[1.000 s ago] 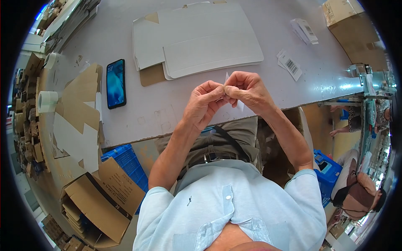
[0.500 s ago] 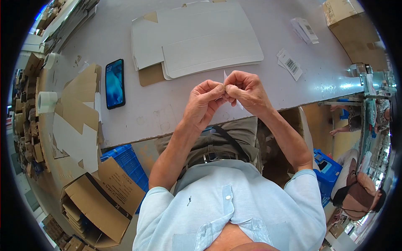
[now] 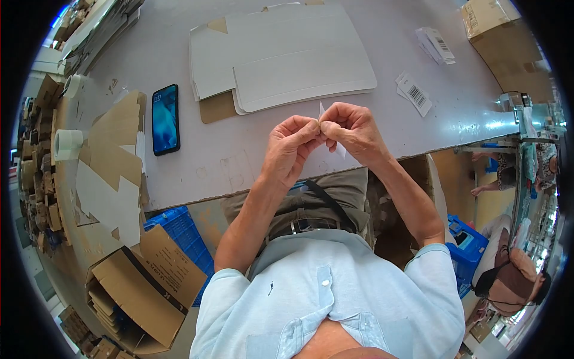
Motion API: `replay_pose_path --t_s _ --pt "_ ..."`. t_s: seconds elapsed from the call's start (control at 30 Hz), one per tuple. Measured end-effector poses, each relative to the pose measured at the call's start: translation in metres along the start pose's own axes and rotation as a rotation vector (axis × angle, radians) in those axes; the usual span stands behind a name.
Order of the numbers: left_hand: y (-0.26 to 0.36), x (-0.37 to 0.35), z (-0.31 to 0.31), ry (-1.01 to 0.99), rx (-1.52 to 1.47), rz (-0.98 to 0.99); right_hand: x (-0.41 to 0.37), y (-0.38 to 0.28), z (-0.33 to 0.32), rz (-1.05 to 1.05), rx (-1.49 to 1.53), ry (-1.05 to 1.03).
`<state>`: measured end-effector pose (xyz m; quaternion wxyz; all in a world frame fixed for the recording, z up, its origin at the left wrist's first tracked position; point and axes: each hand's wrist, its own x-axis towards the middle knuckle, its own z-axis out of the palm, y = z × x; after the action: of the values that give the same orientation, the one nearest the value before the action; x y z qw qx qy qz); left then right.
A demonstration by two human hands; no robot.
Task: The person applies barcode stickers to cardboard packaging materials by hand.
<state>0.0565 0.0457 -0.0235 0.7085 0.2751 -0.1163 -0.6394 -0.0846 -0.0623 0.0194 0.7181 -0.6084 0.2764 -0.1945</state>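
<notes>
The person's left hand makes a narrow pinch, its tips meeting the other hand's; what lies between them is hidden. The right hand, pinched too, holds a thin white slip over the table's front edge.

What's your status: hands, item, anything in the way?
Left hand, right hand pinched together. White slip at right hand, mostly hidden. White cardboard just beyond; nothing visibly blocking.

A pale blue cloth shirt has short sleeves, a small round white button and a little dark mark. The grey-brown cloth trousers have a dark belt.
</notes>
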Motion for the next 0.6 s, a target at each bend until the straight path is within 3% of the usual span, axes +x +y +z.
replay_pose_path --t_s 0.6 --pt "-0.0026 0.0004 0.0016 0.070 0.016 -0.011 0.0016 0.0047 0.0015 -0.050 -0.134 0.049"
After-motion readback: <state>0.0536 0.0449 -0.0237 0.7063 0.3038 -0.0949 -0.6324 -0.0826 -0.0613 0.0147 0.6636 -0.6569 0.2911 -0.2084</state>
